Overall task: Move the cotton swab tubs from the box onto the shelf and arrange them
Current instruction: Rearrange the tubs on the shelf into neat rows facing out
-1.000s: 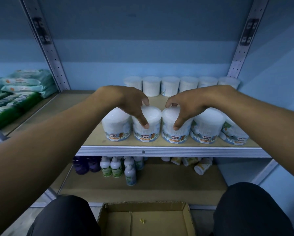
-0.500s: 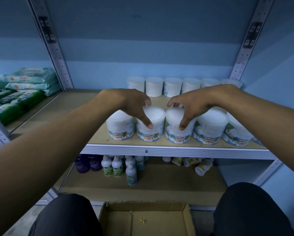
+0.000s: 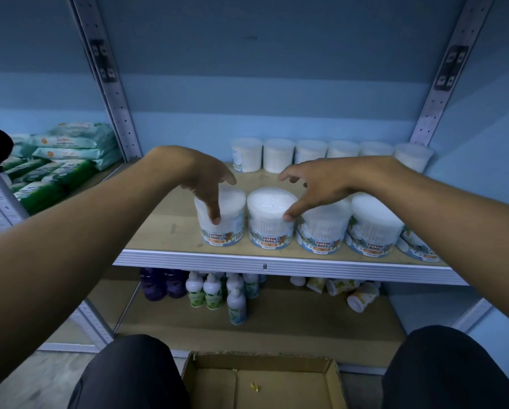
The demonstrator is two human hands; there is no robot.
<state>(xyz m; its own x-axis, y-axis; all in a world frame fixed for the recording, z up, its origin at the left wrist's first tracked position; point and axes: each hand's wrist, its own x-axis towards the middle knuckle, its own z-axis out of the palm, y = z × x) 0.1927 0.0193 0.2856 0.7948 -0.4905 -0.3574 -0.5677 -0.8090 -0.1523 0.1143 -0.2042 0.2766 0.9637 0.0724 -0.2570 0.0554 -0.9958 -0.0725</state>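
A front row of round clear plastic cotton swab tubs with white tops and blue "Cotton Buds" labels stands near the front edge of the light wooden shelf (image 3: 170,228). The leftmost front tub (image 3: 221,219) and the second front tub (image 3: 272,218) stand upright just beside each other; further right come a third tub (image 3: 324,228), a fourth tub (image 3: 375,228) and a partly hidden fifth one at the right end. A back row of six similar tubs (image 3: 278,154) lines the blue rear wall, well apart from the front row.

The left hand (image 3: 206,180) reaches over the leftmost front tub with fingers spread and fairly straight, one fingertip touching the tub's front wall; it grips nothing. The right hand (image 3: 321,184) hovers over the second and third tubs, also spread loosely, with one fingertip touching the right side of the second tub.

Below, the brown cardboard box (image 3: 262,382) sits open on the floor between the person's dark-clad knees, with a small yellow scrap in it. The lower shelf holds small white and purple bottles (image 3: 214,290). Green and pale soft packs (image 3: 55,160) are stacked on the neighbouring shelf to the left.
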